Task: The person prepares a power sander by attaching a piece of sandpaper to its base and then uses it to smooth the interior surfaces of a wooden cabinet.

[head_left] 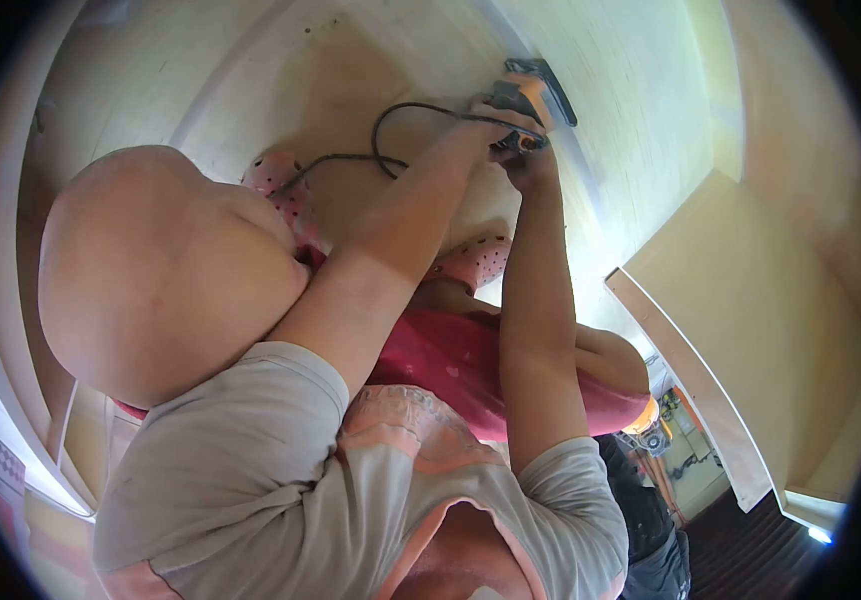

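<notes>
An orange and black electric sander point(533, 97) is at the top of the view, its flat black base against the pale wooden panel. My left hand point(493, 127) is closed around the sander's body from the left. My right hand point(529, 166) grips its rear end from below, fingers partly hidden behind the tool. The black power cord point(382, 125) loops from the sander to the left, over my left wrist, and runs down toward my foot.
I crouch in pink perforated clogs point(480, 262) on a wooden surface. At right a board with a pale edge point(695, 375) juts out. An orange tool point(650, 428) and a dark bag point(647, 515) lie behind me at lower right.
</notes>
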Demonstrator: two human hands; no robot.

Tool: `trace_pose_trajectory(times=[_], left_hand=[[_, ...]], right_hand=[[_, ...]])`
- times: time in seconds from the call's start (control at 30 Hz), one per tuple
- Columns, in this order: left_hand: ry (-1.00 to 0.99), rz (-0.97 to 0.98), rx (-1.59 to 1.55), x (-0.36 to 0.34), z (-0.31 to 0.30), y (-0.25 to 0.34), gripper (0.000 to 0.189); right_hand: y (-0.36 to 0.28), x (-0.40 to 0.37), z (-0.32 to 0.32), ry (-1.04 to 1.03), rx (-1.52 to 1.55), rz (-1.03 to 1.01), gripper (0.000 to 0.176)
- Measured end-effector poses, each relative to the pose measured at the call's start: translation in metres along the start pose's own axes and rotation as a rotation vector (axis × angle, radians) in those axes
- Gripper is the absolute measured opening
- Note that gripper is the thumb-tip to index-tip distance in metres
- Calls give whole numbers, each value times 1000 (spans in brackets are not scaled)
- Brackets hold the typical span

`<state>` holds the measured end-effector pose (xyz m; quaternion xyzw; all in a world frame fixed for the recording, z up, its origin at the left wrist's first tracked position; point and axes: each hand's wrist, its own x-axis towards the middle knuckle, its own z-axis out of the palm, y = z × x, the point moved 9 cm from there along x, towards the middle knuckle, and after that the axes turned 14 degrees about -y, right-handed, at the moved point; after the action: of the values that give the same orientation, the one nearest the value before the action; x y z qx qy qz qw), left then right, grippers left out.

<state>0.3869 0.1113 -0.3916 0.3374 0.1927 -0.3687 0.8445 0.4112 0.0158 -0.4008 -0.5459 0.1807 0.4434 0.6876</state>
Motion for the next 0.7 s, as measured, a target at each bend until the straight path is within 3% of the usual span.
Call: trace_pose_trajectory(times=[0.1, 0.33, 0.4, 0.53, 0.6, 0.7], left_hand=[[-1, -56, -29, 0, -6, 2, 48], [-61, -124, -1, -3, -23, 14, 54], [86, -118, 42, -14, -29, 21, 26], [40, 29, -78, -19, -32, 36, 38], [154, 5, -112, -12, -56, 39, 44], [133, 39, -126, -18, -74, 58, 38]], right_hand=[[4, -5, -7, 142, 7, -9, 23], [1, -3, 29, 222, 94, -4, 23], [-8, -4, 35, 229, 45, -37, 17], [-24, 6, 49, 246, -39, -68, 19], [-38, 10, 78, 150, -130, -81, 22], [-38, 30, 92, 130, -174, -35, 24]])
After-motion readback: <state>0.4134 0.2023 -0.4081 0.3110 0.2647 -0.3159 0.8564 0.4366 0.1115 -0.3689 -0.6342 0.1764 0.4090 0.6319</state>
